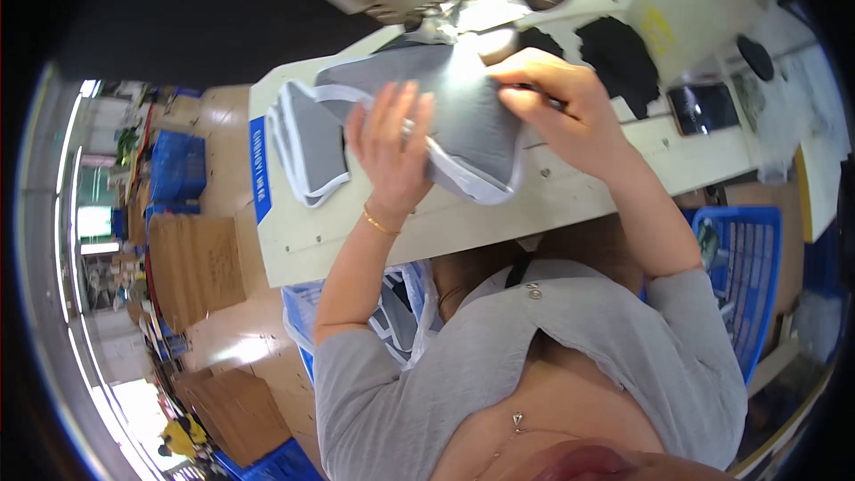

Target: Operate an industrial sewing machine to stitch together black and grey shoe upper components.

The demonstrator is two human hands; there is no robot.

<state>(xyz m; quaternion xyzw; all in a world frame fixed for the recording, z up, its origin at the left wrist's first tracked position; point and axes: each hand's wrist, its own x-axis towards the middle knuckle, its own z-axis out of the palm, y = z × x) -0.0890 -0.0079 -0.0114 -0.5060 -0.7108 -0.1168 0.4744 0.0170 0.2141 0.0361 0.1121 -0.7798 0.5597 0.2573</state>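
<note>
A grey fabric piece [459,107] with white edging lies under the sewing machine's needle area [441,25], its near corner raised off the table. My left hand [392,138], slightly blurred, rests on its left part with fingers stretched out. At the upper right edge of the fabric, my right hand [565,107] is closed, thumb and forefinger pinching the cloth. A small dark object [557,105] shows between those fingers; its kind is unclear. Left of my left hand lies a folded stack of similar grey pieces [307,142] with white edging.
Black fabric pieces [619,58] and a dark phone-like slab [704,110] lie on the white table [356,240] to the right. Below the table stand a plastic-lined bin [298,303] at left and a blue basket [753,258] at right. Cardboard [191,267] is on the floor.
</note>
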